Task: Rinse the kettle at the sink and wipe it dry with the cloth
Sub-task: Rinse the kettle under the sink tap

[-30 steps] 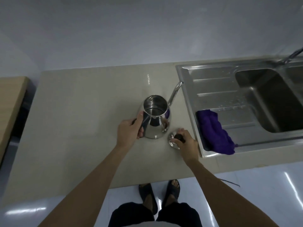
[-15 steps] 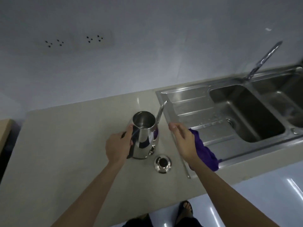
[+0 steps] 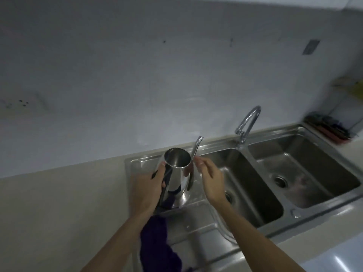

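Note:
The lidless steel kettle with a thin curved spout hangs above the sink's drainboard, held by its dark handle in my left hand. My right hand is beside the kettle's right side, fingers spread, fingertips near the base of the spout; whether it touches is unclear. The purple cloth lies on the drainboard under my left forearm. The faucet stands behind the left basin, with no water seen running. The kettle's lid is out of view.
A second basin lies to the right. A dark rack stands on the counter at the far right by the wall. Beige countertop stretches to the left of the sink.
My left hand has lifted the kettle off the counter and carried it right, over the drainboard. My right hand let go of the lid, left on the counter, and came up beside the kettle.

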### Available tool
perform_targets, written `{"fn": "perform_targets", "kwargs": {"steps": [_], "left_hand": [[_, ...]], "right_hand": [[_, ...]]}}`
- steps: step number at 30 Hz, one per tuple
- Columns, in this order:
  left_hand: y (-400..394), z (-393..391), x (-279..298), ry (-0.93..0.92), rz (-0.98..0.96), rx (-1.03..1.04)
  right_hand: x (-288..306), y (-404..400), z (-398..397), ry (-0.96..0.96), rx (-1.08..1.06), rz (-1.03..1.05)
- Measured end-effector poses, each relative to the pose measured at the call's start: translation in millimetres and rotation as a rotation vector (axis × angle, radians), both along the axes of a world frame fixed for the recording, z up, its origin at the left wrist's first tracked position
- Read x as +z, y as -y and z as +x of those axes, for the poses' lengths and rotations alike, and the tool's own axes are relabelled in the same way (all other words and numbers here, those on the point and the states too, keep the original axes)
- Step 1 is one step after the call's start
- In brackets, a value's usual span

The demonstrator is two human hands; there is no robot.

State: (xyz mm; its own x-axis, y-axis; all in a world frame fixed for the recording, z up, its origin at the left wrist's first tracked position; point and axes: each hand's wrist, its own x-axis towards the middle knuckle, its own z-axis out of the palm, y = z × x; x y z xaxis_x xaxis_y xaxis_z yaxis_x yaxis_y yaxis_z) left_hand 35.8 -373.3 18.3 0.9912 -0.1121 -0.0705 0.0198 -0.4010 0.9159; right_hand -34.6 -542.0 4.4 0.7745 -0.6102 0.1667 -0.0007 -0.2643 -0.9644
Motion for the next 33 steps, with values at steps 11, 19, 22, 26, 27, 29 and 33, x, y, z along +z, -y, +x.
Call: {"fn": "perform_targets", "kwargs": {"steps": [11, 19, 22, 26, 27, 29, 33], "left_hand": [[230.6, -15.5, -8.4, -0.12, 0.132, 0.081], [309.6, 4.4, -29.4, -0.164, 0.136, 0.086], [314.2, 8.4, -36.1, -0.167, 0.108, 0.112], [315.0, 11.6, -37.7, -0.159, 0.118, 0.149], [313.8, 12.4, -37.7, -0.153, 0.122, 0.148], [310.2, 13.4, -37.6, -0.148, 0.114, 0.131], [306.3, 14.6, -36.3, -0.13, 0.102, 0.127]], "right_hand": [[-20.2, 244.8, -10.3, -0.146, 0.09, -0.254], [-51.8, 364.5, 44.3, -0.456, 0.31, -0.607], [-70.9, 375.6, 56.6, -0.48, 0.459, -0.715], [-82.9, 381.0, 85.1, -0.589, 0.507, -0.799], [-82.6, 383.8, 96.0, -0.641, 0.54, -0.838], [-83.4, 389.1, 115.3, -0.738, 0.626, -0.958], [-89.2, 389.6, 135.8, -0.921, 0.732, -1.01]]}}
